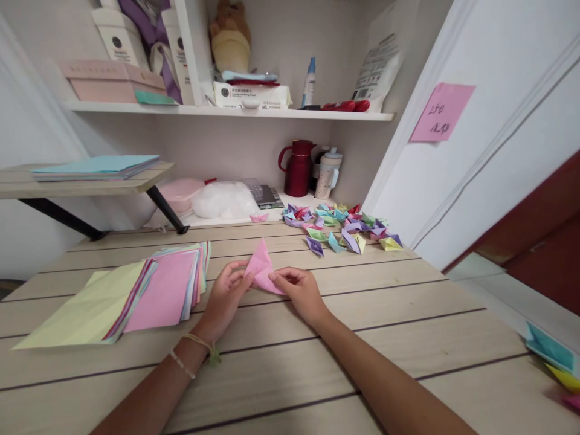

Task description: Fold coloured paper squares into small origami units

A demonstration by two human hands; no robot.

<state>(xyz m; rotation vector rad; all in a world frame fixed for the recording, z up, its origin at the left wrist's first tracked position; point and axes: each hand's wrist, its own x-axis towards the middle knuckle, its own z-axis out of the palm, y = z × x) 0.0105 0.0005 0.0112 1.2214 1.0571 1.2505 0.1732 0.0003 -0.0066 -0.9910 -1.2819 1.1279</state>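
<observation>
A partly folded pink paper [261,269] is held just above the wooden table [290,362] between both hands. My left hand [225,297] pinches its left edge with fingers closed. On the right edge my right hand [299,291] grips it the same way. A fanned stack of coloured paper sheets [136,293] lies to the left of my left hand, yellow and pink on top. Several finished folded paper boats [344,226] in mixed colours lie in a heap beyond my right hand.
A single pink boat [259,217] sits at the back. A red jug [298,168] and a cup [328,174] stand by the wall, below a loaded shelf [226,110]. A low shelf [86,178] with blue sheets juts out at left. More paper pieces [555,356] lie at the right edge.
</observation>
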